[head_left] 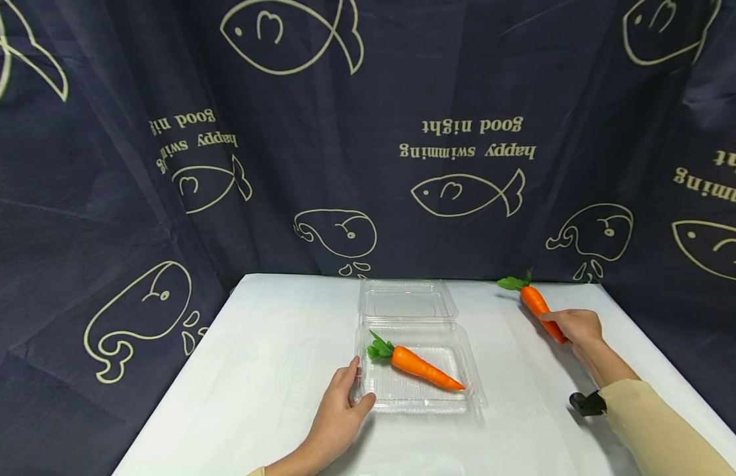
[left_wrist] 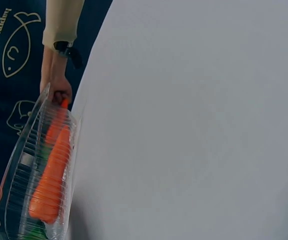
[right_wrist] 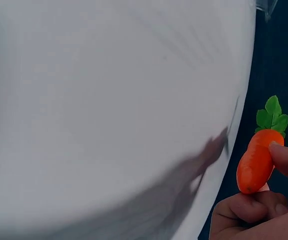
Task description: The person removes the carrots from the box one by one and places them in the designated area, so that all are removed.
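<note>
A clear plastic clamshell box [head_left: 475, 390] lies with its lid folded back on the white table. One carrot [head_left: 424, 368] with green leaves rests inside the box, leaves to the left and tip to the right. My left hand [head_left: 338, 410] holds the box's near-left corner, fingers along the side and thumb at the front rim. At the far right of the table, my right hand [head_left: 576, 325] pinches a second carrot [head_left: 535, 301] near its narrow end, its leaves pointing away. The right wrist view shows thumb and fingers on that carrot [right_wrist: 259, 160].
The white table [head_left: 273, 330] extends around the box. Dark curtains [head_left: 320, 145] with fish and whale drawings hang behind it and along both sides. The hinged lid [head_left: 406, 301] lies flat behind the box. A black strap device [head_left: 588, 403] sits at my right wrist.
</note>
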`<state>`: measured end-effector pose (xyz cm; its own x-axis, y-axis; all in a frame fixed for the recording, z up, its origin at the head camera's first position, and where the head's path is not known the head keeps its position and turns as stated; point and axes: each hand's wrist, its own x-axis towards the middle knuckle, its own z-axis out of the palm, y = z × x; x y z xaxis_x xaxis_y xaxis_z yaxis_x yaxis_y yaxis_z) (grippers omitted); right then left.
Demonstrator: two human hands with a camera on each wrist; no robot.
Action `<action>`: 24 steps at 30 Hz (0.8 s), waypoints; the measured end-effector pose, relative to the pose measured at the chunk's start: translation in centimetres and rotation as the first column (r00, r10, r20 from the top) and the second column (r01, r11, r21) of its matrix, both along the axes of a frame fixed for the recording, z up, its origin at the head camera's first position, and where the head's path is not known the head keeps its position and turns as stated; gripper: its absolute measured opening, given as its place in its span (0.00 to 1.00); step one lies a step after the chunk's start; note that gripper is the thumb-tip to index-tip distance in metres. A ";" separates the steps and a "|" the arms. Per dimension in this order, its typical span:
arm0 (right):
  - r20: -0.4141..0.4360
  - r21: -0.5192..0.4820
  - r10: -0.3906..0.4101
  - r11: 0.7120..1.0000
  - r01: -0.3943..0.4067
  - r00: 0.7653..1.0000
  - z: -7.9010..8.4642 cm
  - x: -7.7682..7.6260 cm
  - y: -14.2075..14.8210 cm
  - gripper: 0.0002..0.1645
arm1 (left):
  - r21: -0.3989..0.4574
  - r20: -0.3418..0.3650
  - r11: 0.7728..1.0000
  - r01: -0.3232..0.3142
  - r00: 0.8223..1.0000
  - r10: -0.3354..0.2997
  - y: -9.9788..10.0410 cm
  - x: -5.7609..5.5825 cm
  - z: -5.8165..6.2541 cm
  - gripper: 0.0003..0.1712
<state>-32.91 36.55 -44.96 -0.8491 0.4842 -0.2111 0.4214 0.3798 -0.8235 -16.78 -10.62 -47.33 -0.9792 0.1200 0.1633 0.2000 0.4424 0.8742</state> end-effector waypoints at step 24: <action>0.043 0.010 -0.073 0.997 0.073 0.996 -1.1 0.0 1.5 0.38 | -0.025 0.017 1.000 -0.005 1.000 0.006 0.1 -0.2 -0.1 0.42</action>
<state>-32.96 38.05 -46.07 -0.8015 0.5466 -0.2425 0.4832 0.3531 -0.8011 -16.96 -10.56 -47.46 -0.9825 0.1185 0.1440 0.1830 0.4653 0.8660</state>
